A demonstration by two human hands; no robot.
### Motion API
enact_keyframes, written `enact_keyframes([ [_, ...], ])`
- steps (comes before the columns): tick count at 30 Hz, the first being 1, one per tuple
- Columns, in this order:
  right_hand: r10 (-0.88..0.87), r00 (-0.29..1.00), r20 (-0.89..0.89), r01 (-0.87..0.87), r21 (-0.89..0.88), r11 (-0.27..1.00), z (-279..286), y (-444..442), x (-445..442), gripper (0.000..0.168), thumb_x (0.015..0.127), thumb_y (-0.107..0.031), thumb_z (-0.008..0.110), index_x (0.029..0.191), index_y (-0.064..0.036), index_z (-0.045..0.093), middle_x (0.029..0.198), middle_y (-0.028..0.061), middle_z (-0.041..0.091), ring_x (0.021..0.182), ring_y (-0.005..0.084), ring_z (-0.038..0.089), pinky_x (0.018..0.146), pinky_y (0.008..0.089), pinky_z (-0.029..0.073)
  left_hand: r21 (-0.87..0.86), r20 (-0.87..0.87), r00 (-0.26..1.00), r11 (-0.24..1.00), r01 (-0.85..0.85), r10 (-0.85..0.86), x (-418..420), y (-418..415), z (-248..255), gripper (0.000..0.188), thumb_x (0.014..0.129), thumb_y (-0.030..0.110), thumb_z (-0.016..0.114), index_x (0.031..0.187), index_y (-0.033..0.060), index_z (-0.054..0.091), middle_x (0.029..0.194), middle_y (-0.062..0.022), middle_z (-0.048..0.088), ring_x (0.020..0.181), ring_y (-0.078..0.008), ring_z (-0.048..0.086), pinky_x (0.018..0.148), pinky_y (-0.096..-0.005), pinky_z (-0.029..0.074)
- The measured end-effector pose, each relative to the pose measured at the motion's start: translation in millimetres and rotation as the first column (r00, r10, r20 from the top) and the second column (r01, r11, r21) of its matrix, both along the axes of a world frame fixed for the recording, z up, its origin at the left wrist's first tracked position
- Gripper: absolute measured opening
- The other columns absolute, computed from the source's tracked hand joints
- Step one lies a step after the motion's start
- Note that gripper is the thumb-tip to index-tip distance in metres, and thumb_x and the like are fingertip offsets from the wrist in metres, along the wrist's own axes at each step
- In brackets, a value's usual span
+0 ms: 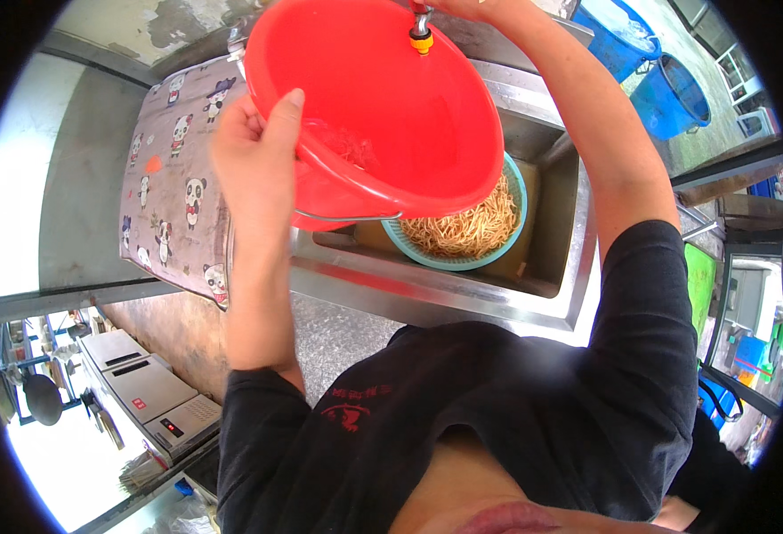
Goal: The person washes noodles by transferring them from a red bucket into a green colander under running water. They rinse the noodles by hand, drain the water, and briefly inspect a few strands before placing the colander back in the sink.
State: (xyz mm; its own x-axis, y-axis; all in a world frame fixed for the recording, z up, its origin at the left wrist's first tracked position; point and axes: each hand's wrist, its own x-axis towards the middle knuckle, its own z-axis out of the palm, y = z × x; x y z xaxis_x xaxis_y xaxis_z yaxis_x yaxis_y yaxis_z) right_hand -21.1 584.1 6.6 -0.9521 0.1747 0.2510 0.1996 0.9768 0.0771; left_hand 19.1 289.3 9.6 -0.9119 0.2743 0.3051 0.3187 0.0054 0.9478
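My left hand [258, 153] grips the near-left rim of a red plastic bucket [391, 100], thumb over the lip. The bucket tilts over a stainless steel sink [551, 193], its wire handle [348, 217] hanging along the near side. Something clear and rippled, perhaps water, shows low inside it. At the top edge, my right hand [461, 8] is at the red handle of a metal tap [421, 30] with a yellow nozzle; the frame cuts off most of its fingers. Under the bucket, a teal plastic colander [456, 263] in the sink holds tan noodle-like strips [475, 227], partly hidden.
A panda-print cover [178, 180] drapes a box-like object left of the sink. Another tap [235, 43] is on the wall behind. Two blue barrels [672, 97] stand at upper right. A stainless steel appliance [148, 380] is at lower left. Someone's hand [675, 514] shows at lower right.
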Motion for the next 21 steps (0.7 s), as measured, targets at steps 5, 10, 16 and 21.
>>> enact_keyframes([
  [5, -0.014, 1.0, -0.001, 0.014, -0.003, 1.0, -8, 0, -10, 0.055, 0.086, -0.053, 0.041, 0.081, -0.007, 0.069, 0.091, 0.0162, 0.065, 0.091, 0.0315, 0.06, 0.079, 0.0415, 0.048, 0.125, -0.194, 0.971, 0.985, -0.121, 0.143, 29, 27, -26, 0.015, 0.083, 0.002, 0.062, 0.093, -0.0018, 0.052, 0.084, -0.0058, 0.062, 0.071, -0.0065, 0.056, 0.064, -0.0193, 0.045],
  [10, -0.04, 0.999, 0.0, 0.04, -0.042, 0.998, -9, 8, -3, 0.055, 0.086, -0.054, 0.04, 0.081, -0.008, 0.069, 0.091, 0.0142, 0.066, 0.092, 0.0304, 0.06, 0.08, 0.0407, 0.047, 0.142, -0.268, 0.938, 0.972, -0.187, 0.219, 21, 49, -61, 0.017, 0.083, 0.001, 0.06, 0.095, -0.0021, 0.048, 0.087, -0.0072, 0.06, 0.071, -0.0076, 0.056, 0.064, -0.0199, 0.045],
  [16, 0.006, 0.998, -0.066, -0.01, -0.064, 0.998, -20, 14, -8, 0.055, 0.087, -0.052, 0.039, 0.077, -0.006, 0.068, 0.084, 0.014, 0.066, 0.085, 0.029, 0.063, 0.077, 0.0399, 0.049, 0.101, -0.289, 0.941, 0.983, -0.154, 0.177, 22, 58, -68, 0.017, 0.084, 0.001, 0.059, 0.097, -0.0024, 0.048, 0.089, -0.0082, 0.06, 0.073, -0.0083, 0.057, 0.066, -0.021, 0.046],
  [21, -0.017, 0.996, -0.092, 0.009, -0.094, 0.996, -21, 5, -3, 0.051, 0.087, -0.048, 0.041, 0.075, -0.007, 0.068, 0.08, 0.014, 0.066, 0.078, 0.0282, 0.065, 0.071, 0.0407, 0.05, 0.205, -0.211, 0.971, 0.976, -0.07, 0.113, 17, 50, -59, 0.015, 0.085, 0.002, 0.058, 0.097, -0.0024, 0.051, 0.086, -0.0061, 0.061, 0.072, -0.0076, 0.057, 0.066, -0.0206, 0.045],
])
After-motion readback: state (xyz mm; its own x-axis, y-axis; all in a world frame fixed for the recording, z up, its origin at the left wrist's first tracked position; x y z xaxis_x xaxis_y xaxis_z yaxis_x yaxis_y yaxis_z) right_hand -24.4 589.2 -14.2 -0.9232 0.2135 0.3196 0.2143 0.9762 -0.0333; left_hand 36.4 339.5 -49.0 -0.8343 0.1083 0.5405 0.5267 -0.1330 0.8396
